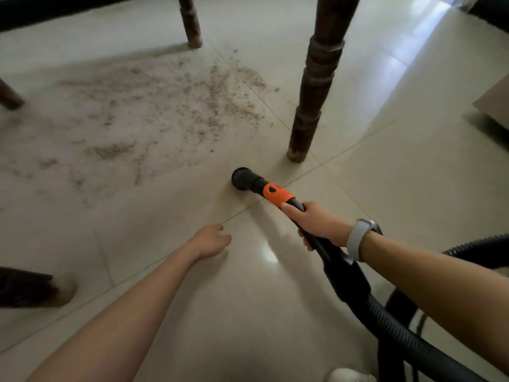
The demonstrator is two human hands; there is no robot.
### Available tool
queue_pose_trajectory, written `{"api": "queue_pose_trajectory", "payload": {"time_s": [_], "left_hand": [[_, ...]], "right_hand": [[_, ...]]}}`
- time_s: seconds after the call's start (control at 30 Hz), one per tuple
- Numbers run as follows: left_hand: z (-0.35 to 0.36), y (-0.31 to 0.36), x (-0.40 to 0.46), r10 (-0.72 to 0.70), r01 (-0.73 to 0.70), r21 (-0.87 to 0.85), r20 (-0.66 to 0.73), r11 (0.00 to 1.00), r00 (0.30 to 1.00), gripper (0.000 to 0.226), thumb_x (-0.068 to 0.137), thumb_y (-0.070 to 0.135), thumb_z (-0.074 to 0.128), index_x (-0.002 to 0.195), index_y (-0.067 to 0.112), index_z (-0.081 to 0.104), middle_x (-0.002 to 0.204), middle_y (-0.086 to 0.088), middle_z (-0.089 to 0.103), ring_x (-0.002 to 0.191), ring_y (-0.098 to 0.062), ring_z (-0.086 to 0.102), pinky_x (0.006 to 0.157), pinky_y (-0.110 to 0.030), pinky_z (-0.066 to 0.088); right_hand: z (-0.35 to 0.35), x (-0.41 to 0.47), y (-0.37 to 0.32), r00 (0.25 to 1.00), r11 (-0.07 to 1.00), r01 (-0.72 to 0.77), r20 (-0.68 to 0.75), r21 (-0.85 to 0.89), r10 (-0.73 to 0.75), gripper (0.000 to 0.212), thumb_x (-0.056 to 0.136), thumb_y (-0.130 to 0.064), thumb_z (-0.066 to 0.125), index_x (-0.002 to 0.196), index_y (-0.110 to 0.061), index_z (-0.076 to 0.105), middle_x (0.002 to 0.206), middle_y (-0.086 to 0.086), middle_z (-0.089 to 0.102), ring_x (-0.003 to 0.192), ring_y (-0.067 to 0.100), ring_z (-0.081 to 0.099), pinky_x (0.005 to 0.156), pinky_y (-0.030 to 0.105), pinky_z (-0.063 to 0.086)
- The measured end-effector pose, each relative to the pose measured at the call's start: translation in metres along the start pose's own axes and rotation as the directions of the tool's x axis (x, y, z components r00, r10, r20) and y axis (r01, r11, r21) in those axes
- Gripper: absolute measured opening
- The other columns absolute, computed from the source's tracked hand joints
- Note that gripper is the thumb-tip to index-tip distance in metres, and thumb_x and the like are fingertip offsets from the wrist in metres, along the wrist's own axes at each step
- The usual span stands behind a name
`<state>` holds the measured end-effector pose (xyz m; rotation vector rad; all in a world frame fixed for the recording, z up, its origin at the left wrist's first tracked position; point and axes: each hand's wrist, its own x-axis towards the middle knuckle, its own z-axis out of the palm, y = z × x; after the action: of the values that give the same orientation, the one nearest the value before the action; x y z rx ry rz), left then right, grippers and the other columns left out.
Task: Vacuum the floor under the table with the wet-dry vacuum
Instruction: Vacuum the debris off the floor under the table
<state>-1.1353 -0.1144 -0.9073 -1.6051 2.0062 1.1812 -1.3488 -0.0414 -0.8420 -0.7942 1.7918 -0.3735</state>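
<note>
Presently the right hand grips the black wand of the wet-dry vacuum, fingers wrapped round the tube just behind its orange collar. A grey wristband sits on that wrist. Ahead of the right hand, the round black nozzle lies on the pale tiled floor, near a grout crossing. Behind the hand the wand widens and joins a ribbed black hose that runs back beneath the right forearm. The left hand holds nothing; its fingers are loosely extended and relaxed, low over the tiles, to the left of the wand and apart from it. Whether its fingertips touch the floor cannot be told. Beyond the nozzle, farther from both hands, a spread of brownish debris covers the tiles between the dark turned table legs. The nearest leg stands just beyond and slightly right of the nozzle; a second leg stands farther off. The nozzle lies short of the debris, on clean tile.
</note>
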Motion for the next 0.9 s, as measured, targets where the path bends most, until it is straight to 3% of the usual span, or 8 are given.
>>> {"api": "queue_pose_trajectory", "payload": {"time_s": [0.17, 0.27, 0.33, 0.47, 0.57, 0.73, 0.83, 0.9], "left_hand": [[-0.019, -0.018, -0.027, -0.031, -0.026, -0.481, -0.112, 0.877, 0.993, 0.044, 0.099, 0.028, 0.043, 0.139, 0.010, 0.042, 0.138, -0.006, 0.047, 0.120, -0.018, 0.048, 0.092, -0.027, 0.042], [-0.018, -0.030, -0.036, -0.149, 0.027, -0.796, -0.079, 0.605, 0.986, 0.026, 0.099, 0.026, 0.044, 0.118, 0.011, 0.054, 0.115, -0.005, 0.055, 0.094, -0.016, 0.054, 0.071, -0.025, 0.045], [-0.020, -0.038, -0.039, -0.180, 0.057, -0.909, -0.020, 0.412, 0.983, 0.024, 0.100, 0.029, 0.042, 0.115, 0.013, 0.052, 0.117, -0.006, 0.057, 0.097, -0.019, 0.056, 0.076, -0.029, 0.047], [-0.030, -0.063, -0.039, -0.168, 0.060, -0.995, 0.045, 0.084, 0.985, 0.037, 0.097, 0.043, 0.043, 0.122, 0.016, 0.049, 0.109, -0.002, 0.061, 0.099, -0.017, 0.059, 0.086, -0.035, 0.046], [-0.040, -0.081, -0.046, -0.228, 0.026, -0.996, 0.045, -0.085, 0.973, 0.038, 0.094, 0.041, 0.051, 0.117, 0.011, 0.050, 0.101, -0.003, 0.062, 0.090, -0.015, 0.061, 0.074, -0.030, 0.049], [-0.072, -0.107, -0.067, -0.402, -0.172, -0.965, -0.080, -0.197, 0.912, 0.027, 0.096, 0.033, 0.049, 0.105, 0.007, 0.050, 0.089, -0.003, 0.058, 0.088, -0.020, 0.058, 0.079, -0.034, 0.047], [-0.099, -0.131, -0.073, -0.521, -0.262, -0.946, -0.130, -0.189, 0.844, 0.033, 0.096, 0.033, 0.049, 0.114, 0.005, 0.047, 0.088, -0.006, 0.056, 0.093, -0.024, 0.055, 0.093, -0.042, 0.045], [-0.109, -0.142, -0.077, -0.549, -0.270, -0.948, -0.136, -0.170, 0.825, 0.035, 0.097, 0.033, 0.048, 0.115, 0.004, 0.046, 0.088, -0.007, 0.055, 0.092, -0.023, 0.055, 0.088, -0.038, 0.046]], "right_hand": [[0.029, 0.024, -0.036, 0.998, 0.997, 0.049, -0.024, -0.062, -0.050, 0.035, 0.095, -0.045, 0.046, 0.086, -0.012, 0.048, 0.065, 0.006, 0.051, 0.045, 0.017, 0.052, 0.045, 0.026, 0.050], [0.060, 0.028, -0.052, 0.996, 0.967, 0.091, 0.030, -0.237, -0.087, 0.036, 0.094, -0.048, 0.046, 0.088, -0.013, 0.049, 0.065, 0.003, 0.053, 0.044, 0.015, 0.053, 0.044, 0.023, 0.048], [0.084, 0.027, -0.066, 0.990, 0.934, 0.138, 0.081, -0.329, -0.117, 0.037, 0.094, -0.049, 0.046, 0.092, -0.012, 0.049, 0.065, 0.002, 0.053, 0.044, 0.014, 0.053, 0.045, 0.024, 0.049], [0.135, 0.016, -0.094, 0.967, 0.835, 0.250, 0.176, -0.490, -0.186, 0.036, 0.093, -0.047, 0.048, 0.094, -0.010, 0.047, 0.066, 0.003, 0.054, 0.045, 0.018, 0.054, 0.048, 0.029, 0.050], [0.166, 0.003, -0.113, 0.934, 0.761, 0.344, 0.286, -0.550, -0.215, 0.033, 0.093, -0.041, 0.052, 0.078, -0.013, 0.043, 0.064, 0.004, 0.053, 0.043, 0.017, 0.052, 0.039, 0.024, 0.043], [0.185, -0.012, -0.144, 0.877, 0.785, 0.388, 0.456, -0.483, -0.152, 0.020, 0.089, -0.024, 0.060, 0.085, -0.014, 0.042, 0.067, 0.002, 0.054, 0.050, 0.014, 0.054, 0.047, 0.022, 0.045], [0.188, -0.008, -0.150, 0.852, 0.690, 0.471, 0.487, -0.549, -0.193, 0.022, 0.087, -0.029, 0.064, 0.091, -0.018, 0.046, 0.071, -0.004, 0.056, 0.058, 0.009, 0.055, 0.056, 0.021, 0.045], [0.192, -0.001, -0.153, 0.848, 0.638, 0.506, 0.469, -0.581, -0.246, 0.025, 0.087, -0.033, 0.063, 0.096, -0.019, 0.045, 0.076, -0.005, 0.055, 0.065, 0.011, 0.055, 0.062, 0.024, 0.046]]}}
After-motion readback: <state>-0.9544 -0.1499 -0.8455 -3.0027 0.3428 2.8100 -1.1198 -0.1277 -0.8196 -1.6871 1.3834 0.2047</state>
